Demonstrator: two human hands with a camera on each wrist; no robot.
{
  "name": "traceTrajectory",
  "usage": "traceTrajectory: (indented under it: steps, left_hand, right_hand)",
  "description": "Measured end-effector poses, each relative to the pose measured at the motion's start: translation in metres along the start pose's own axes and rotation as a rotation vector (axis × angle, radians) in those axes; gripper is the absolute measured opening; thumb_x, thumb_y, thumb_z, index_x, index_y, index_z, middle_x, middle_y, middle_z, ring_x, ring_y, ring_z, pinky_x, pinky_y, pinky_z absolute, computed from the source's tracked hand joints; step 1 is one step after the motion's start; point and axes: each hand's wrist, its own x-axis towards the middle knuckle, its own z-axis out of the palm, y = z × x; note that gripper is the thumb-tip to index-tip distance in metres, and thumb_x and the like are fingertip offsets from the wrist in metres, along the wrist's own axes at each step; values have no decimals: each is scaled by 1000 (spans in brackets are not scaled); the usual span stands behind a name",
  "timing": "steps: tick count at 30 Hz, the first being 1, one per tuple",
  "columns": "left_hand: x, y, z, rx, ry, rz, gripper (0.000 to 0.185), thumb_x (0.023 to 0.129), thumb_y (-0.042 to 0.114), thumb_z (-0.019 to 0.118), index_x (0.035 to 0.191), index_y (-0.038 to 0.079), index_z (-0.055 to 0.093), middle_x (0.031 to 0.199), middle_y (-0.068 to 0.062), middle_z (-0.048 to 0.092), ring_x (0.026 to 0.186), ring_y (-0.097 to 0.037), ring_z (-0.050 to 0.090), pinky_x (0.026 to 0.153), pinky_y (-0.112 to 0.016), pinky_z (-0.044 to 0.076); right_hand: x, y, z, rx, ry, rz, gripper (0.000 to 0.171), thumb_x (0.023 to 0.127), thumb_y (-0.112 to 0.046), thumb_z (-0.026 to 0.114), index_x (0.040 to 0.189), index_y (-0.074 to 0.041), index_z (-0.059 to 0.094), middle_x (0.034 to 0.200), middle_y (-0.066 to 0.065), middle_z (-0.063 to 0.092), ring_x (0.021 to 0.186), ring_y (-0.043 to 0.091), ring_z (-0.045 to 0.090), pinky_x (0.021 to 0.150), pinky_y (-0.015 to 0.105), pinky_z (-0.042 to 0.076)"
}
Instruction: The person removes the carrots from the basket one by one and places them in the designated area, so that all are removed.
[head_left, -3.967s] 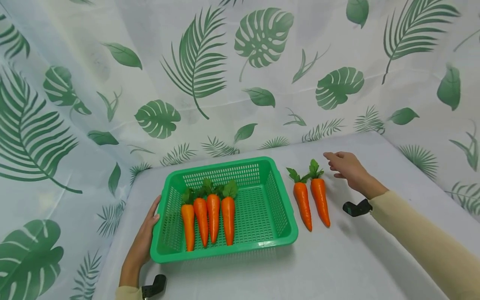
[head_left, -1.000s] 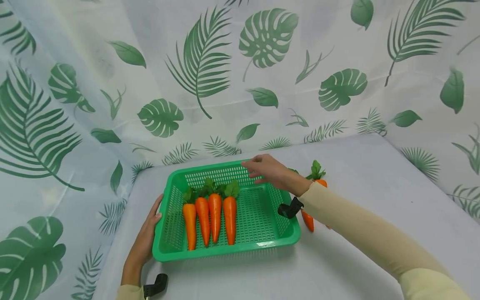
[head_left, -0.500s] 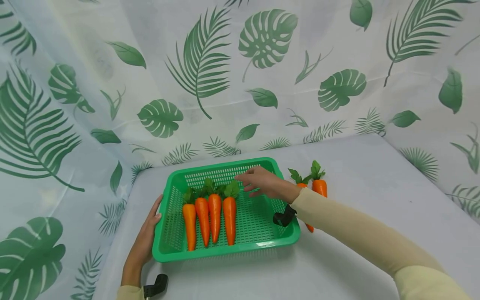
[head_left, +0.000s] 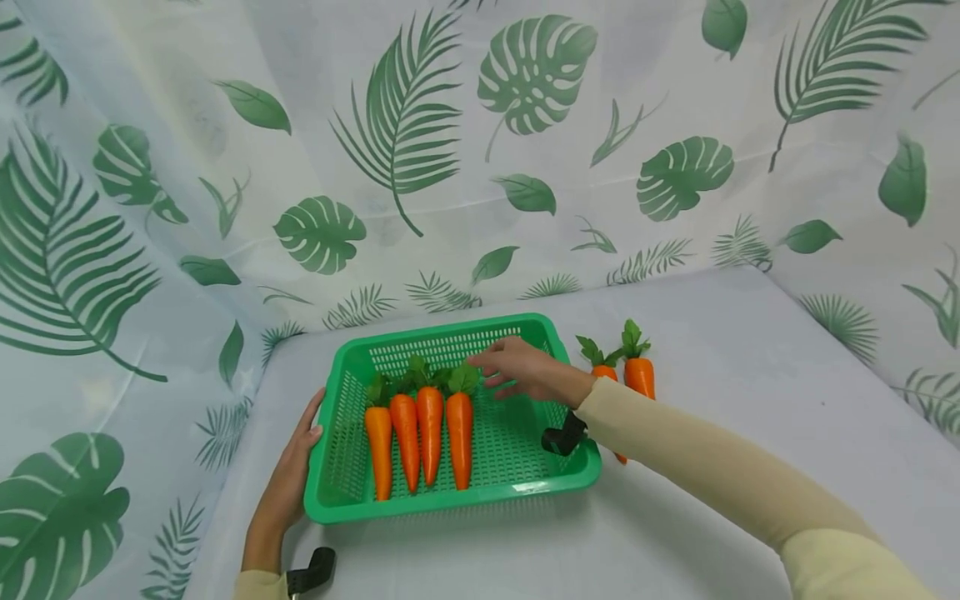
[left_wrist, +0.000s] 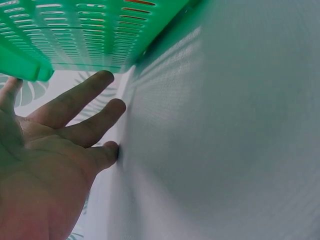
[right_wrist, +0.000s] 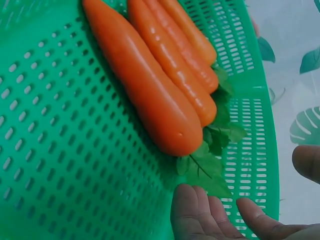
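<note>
1. One basket [head_left: 450, 502] stands on the table [head_left: 750, 358]; four carrots [head_left: 430, 433] lie in its left part, leaves [head_left: 462, 379] toward the far side.
2. Two more carrots [head_left: 639, 375] lie just right of it, partly behind the right sleeve [head_left: 697, 454].
3. The left hand [head_left: 288, 467] touches its left rim, fingers extended.
4. The right hand [head_left: 521, 368], fingers loosely extended, is over the basket, near the leaves.

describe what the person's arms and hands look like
Plain pale-yellow sleeves reach down to the wrists. The left hand and right hand are bare, without gloves. A small black, angular device sits at each wrist.
</note>
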Motion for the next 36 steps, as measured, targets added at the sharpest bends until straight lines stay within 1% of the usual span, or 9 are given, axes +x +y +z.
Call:
traceTrajectory:
  steps: [5, 10, 13, 18, 22, 27, 32, 34, 36]
  left_hand:
    - [0, 1, 0, 3, 3, 3, 59, 119, 40, 26, 175, 32, 11, 177, -10, 12, 127, -25, 47, 93, -30, 49]
    - [1, 0, 0, -5, 1, 1, 59, 119, 41, 27, 175, 32, 11, 178, -9, 10, 133, -30, 40, 94, -28, 48]
    - [1, -1, -1, -9, 0, 3, 59, 119, 41, 27, 175, 32, 10, 178, -10, 9, 135, -33, 38, 95, -28, 48]
    - [1, -1, -1, -11, 0, -4, 59, 118, 43, 26, 174, 34, 10, 178, -8, 8, 138, -33, 36, 96, -27, 47]
    - [1, 0, -1, -15, -4, -5, 59, 118, 43, 26, 174, 34, 10, 178, -7, 8, 139, -32, 35, 96, -26, 46]
    - [1, 1, 0, -18, -14, 3, 59, 118, 42, 26, 175, 33, 10, 178, -7, 8, 140, -33, 34, 96, -26, 47]
    - [0, 0, 0, -4, -5, -3, 59, 118, 42, 26, 174, 34, 10, 178, -7, 7, 142, -33, 32, 97, -26, 46]
    - [0, -1, 0, -2, 2, -11, 58, 118, 43, 26, 174, 35, 11, 178, -5, 9, 142, -33, 34, 96, -26, 46]
    - [0, -1, 0, -6, 3, -12, 58, 118, 43, 26, 174, 36, 12, 178, -5, 10, 140, -34, 36, 96, -28, 48]
  right_hand:
    - [2, 2, 6, -21, -3, 15, 57, 108, -25, 66, 147, 11, 48, 142, 35, 51, 131, 48, 58, 104, 56, 51]
    - [3, 7, 10, -39, -7, 19, 55, 107, -24, 67, 145, 12, 50, 136, 33, 56, 127, 47, 60, 101, 56, 52]
    - [4, 8, 12, -42, -12, 14, 56, 107, -23, 67, 146, 13, 49, 136, 33, 56, 126, 47, 61, 100, 56, 53]
    - [7, 9, 15, -45, -2, 32, 59, 105, -23, 69, 149, 12, 48, 137, 32, 57, 122, 44, 63, 97, 54, 55]
    - [9, 8, 18, -49, 8, 50, 62, 104, -22, 70, 151, 11, 46, 134, 30, 58, 118, 43, 64, 96, 53, 56]
    - [10, 7, 23, -58, 4, 67, 61, 104, -21, 70, 150, 11, 45, 132, 30, 57, 117, 43, 63, 96, 54, 56]
    - [13, 6, 27, -54, 9, 88, 47, 102, -19, 72, 137, 8, 54, 125, 27, 57, 111, 41, 64, 94, 54, 56]
    - [14, 7, 29, -53, 9, 96, 41, 102, -19, 73, 130, 6, 57, 120, 25, 57, 107, 39, 64, 93, 54, 57]
    - [14, 8, 30, -54, 9, 101, 37, 102, -18, 73, 127, 5, 59, 117, 24, 57, 104, 39, 65, 93, 53, 57]
